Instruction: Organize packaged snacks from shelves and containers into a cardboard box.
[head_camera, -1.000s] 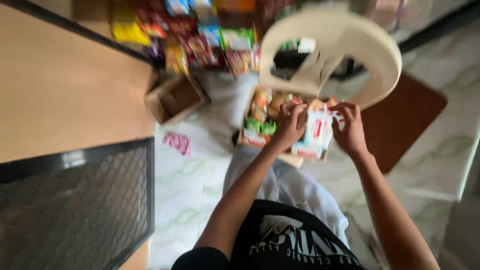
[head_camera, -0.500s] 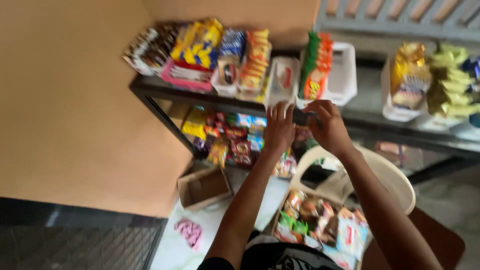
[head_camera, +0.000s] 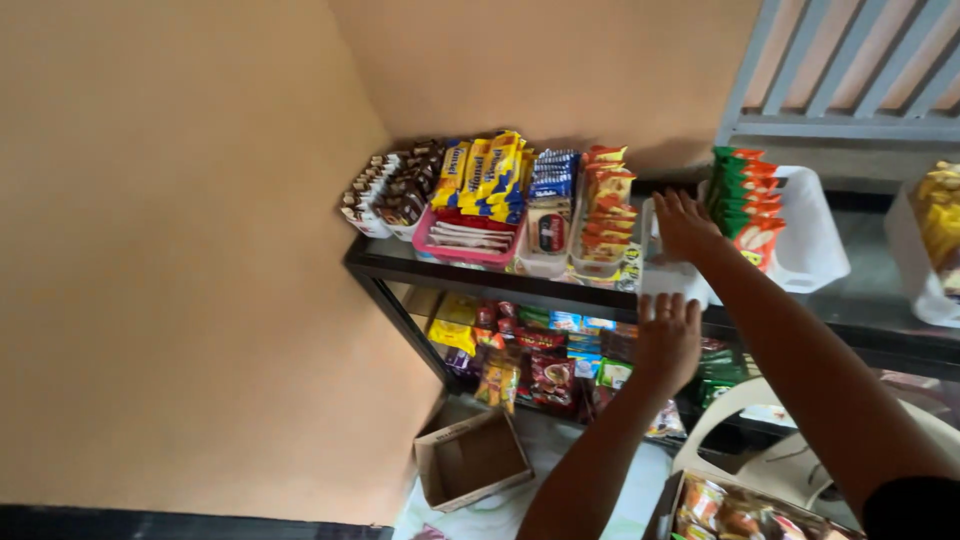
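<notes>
Resting flat, fingers spread, right hand (head_camera: 684, 224) touches the white bin (head_camera: 812, 240) on the black shelf (head_camera: 470, 278), beside green-orange packets (head_camera: 745, 200). Left hand (head_camera: 668, 338) open, empty, at the shelf edge below.

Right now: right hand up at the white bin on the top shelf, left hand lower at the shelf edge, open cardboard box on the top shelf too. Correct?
Not quite. The head view shows the open cardboard box on the floor below the rack, not on the top shelf. The rest holds: the right hand is up at the white bin, and the left hand is lower, at the shelf edge.
</notes>
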